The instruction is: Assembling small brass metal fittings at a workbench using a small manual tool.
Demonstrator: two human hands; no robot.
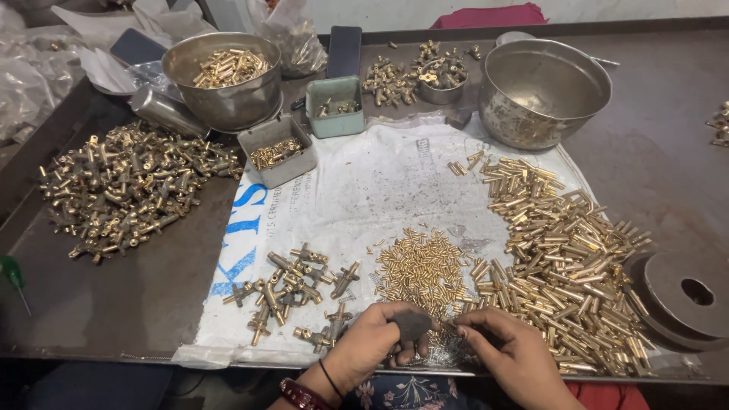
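Two hands meet over one tiny brass piece at the near edge of the counter.

My left hand (380,338) curls around a small dark part (414,325), while my right hand (497,342) pinches something too small to make out against it; I judge I am fitting them together, which calls for a steady grip. Small brass pins (421,266) lie just beyond, brass tubes (566,250) to the right, tee fittings (292,288) to the left, all on a white sack (380,175) on the dark counter (114,304); steel bowls (543,91) stand behind.

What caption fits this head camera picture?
Two hands, left hand and right hand, pick small brass pins beside brass tubes.
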